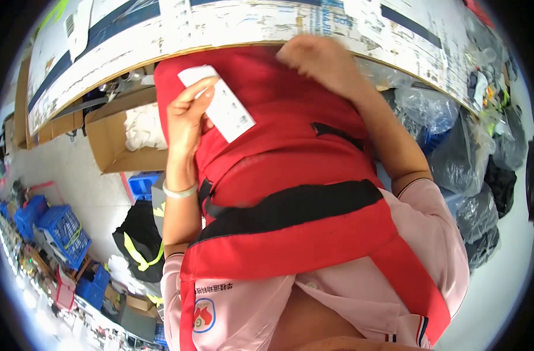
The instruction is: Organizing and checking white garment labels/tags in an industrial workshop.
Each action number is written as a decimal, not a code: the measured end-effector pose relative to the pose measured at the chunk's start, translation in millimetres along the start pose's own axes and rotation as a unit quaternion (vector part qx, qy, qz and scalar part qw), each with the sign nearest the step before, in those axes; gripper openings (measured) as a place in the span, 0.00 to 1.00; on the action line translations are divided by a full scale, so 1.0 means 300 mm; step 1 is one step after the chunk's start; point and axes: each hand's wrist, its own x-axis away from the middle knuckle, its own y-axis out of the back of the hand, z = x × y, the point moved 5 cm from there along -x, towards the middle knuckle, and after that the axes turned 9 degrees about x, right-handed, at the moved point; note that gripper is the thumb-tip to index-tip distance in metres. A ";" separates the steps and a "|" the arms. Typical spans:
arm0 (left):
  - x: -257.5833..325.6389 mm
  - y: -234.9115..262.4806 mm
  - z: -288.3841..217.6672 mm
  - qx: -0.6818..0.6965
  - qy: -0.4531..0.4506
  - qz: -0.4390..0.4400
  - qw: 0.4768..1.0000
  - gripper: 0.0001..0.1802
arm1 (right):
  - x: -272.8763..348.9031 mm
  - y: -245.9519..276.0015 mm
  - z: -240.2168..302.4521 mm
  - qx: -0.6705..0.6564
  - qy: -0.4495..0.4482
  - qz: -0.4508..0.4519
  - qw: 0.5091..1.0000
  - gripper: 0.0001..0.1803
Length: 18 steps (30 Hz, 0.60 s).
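Note:
My left hand (188, 117) pinches a white strip of printed label paper (225, 108) between thumb and fingers. The strip slants down to the right over the red apron (278, 140) on my lap, with small dark print on its face. My right hand (322, 61) is at the near edge of the table (237, 26), above the apron. Motion smears its fingers, so I cannot make out whether they hold anything.
An open cardboard box (112, 143) with white material inside stands left of my lap. Blue plastic crates (65, 231) and a black garment with yellow-green trim (138, 240) lie further left. Filled clear plastic bags (460, 152) crowd the right side by the table.

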 end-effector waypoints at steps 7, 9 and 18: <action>0.006 -0.025 -0.047 0.030 -0.054 0.060 0.996 0.14 | -0.038 -0.295 0.053 -0.145 -0.023 0.189 0.971 0.13; 0.014 -0.007 -0.037 0.005 -0.027 0.100 0.995 0.18 | -0.040 -0.311 0.051 -0.135 -0.011 0.197 0.971 0.12; 0.003 -0.013 -0.031 -0.054 0.011 0.111 0.992 0.16 | -0.087 -0.259 0.094 -0.059 0.091 0.087 0.990 0.06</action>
